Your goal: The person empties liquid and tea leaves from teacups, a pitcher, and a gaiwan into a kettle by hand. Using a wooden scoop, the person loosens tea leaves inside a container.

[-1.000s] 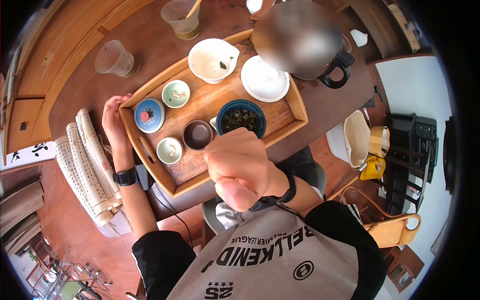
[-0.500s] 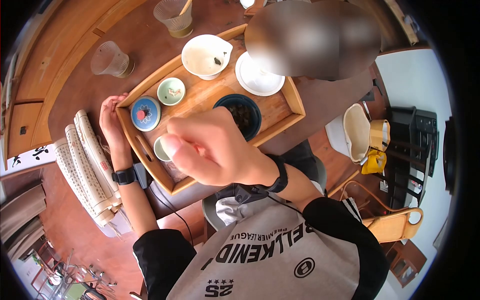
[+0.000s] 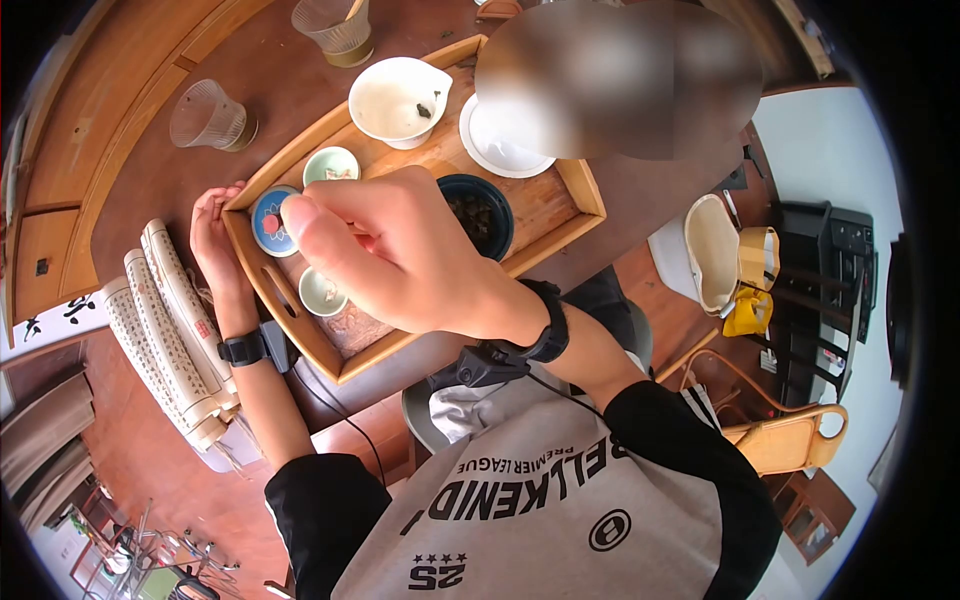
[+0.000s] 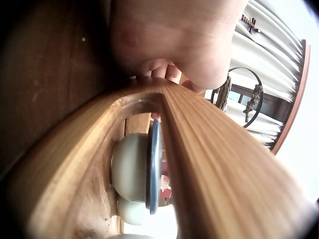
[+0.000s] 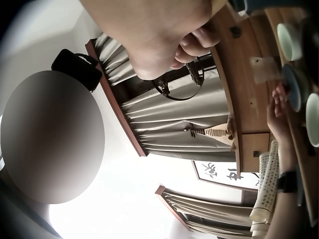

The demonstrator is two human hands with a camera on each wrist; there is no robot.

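My left hand (image 3: 213,245) lies along the outside of the wooden tray (image 3: 262,312) at its left corner; in the left wrist view its fingers (image 4: 167,73) curl over the rim. Raised above the tray, my right hand (image 3: 400,250) is a curled fist, thumb toward the head camera, with nothing visible in its grip. It hides part of the dark teal bowl (image 3: 485,215) of leaves. Beside the thumb are the blue lid (image 3: 270,222) with a red knob and two small green cups (image 3: 323,292). A white pouring bowl (image 3: 385,100) and a white lid (image 3: 500,140) sit farther back.
Two ribbed glasses (image 3: 208,115) stand beyond the tray, one holding a stick. Rolled scrolls (image 3: 170,340) lie at the left. A blurred patch (image 3: 620,80) covers the back right. A cable (image 3: 350,425) hangs from my left wrist camera.
My right fist has moved left from in front of the teal bowl and turned, now covering the brown cup. My left hand has kept its place at the tray corner.
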